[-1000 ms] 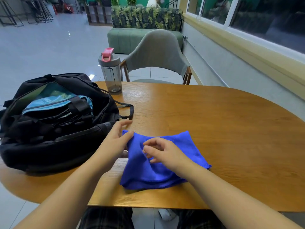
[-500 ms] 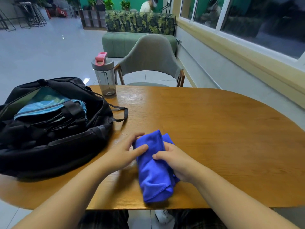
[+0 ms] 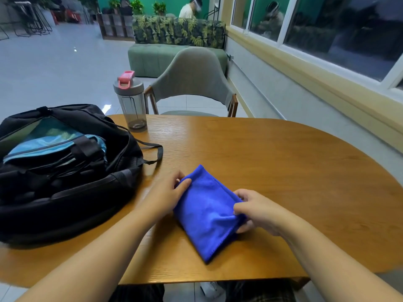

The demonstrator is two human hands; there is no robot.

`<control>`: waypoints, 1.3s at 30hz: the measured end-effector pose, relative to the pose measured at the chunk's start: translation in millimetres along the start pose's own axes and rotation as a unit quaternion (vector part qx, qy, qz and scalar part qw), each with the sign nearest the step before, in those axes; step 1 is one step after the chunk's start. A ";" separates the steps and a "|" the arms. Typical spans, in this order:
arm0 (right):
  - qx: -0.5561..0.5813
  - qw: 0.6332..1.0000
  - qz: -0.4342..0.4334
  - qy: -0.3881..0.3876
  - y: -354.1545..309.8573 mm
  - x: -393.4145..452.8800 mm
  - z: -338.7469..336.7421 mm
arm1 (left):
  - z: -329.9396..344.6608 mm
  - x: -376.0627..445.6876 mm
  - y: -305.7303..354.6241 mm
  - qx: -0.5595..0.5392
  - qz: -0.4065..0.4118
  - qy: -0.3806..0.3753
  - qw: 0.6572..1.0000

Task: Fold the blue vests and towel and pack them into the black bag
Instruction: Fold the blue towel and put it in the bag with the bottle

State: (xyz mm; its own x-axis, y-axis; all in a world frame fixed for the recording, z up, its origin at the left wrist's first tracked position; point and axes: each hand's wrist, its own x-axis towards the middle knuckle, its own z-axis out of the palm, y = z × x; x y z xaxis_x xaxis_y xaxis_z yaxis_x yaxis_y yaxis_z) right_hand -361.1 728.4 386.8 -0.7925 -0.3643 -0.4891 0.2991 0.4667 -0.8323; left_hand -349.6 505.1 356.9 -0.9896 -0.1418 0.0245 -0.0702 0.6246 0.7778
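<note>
Both hands (left hand [image 3: 168,194], right hand [image 3: 254,211]) pinching towel [image 3: 207,214]

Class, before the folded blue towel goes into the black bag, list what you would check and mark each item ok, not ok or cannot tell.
1. Bright blue fleecy towel folded into a compact pad: ok.
2. Left hand pinches its far left corner: ok.
3. Right hand grips its right edge: ok.
4. Black fabric bag unzipped, mouth open: ok.
5. Room left beside the light blue item inside: cannot tell.
6. Grey water bottle with pink lid stands clear of the path: ok.
</note>
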 end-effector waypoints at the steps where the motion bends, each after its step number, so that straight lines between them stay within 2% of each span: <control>1: 0.000 1.000 0.007 0.029 0.7 1.1 -1.8 | 1.1 0.7 1.3 0.018 0.007 -0.001 1.000; 5: -0.077 0.990 0.016 0.120 14.4 10.1 -6.5 | 7.8 2.6 4.7 0.128 0.034 -0.001 0.991; 7: -0.135 0.979 0.013 0.153 24.4 14.4 -10.1 | 12.0 1.7 4.6 0.150 0.026 -0.017 0.988; 12: -0.248 0.951 0.019 0.186 42.3 17.7 -18.9 | 18.8 5.3 -2.6 0.194 -0.006 -0.062 0.979; 18: -0.214 0.952 -0.053 0.212 42.6 14.8 -26.2 | 21.7 11.0 -4.8 0.194 -0.019 -0.045 0.980; 21: -0.177 0.961 -0.094 0.192 39.8 15.8 -22.7 | 24.3 15.5 1.7 0.120 -0.035 -0.072 0.990; 25: -0.227 0.959 -0.103 0.134 36.9 23.9 -12.1 | 25.8 25.5 7.0 0.075 -0.070 -0.116 0.988; 30: -0.258 0.955 -0.098 0.107 20.8 37.1 -2.2 | 18.5 31.6 15.1 0.131 -0.080 -0.175 0.973; 34: -0.295 0.951 -0.078 0.055 4.9 40.8 0.2 | 10.2 24.8 22.3 0.158 -0.055 -0.212 0.963; 39: -0.317 0.940 -0.123 0.006 -5.3 40.0 5.9 | -14.4 6.2 37.5 0.086 0.016 -0.221 0.971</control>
State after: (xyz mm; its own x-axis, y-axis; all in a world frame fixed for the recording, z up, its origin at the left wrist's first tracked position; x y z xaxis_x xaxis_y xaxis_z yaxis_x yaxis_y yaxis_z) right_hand -391.3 706.6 370.1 -0.8034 -0.5167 -0.2959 -0.2680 0.7575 -0.5953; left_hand -356.5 516.6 395.3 -0.9465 0.1990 -0.2540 -0.0207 0.7481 0.6633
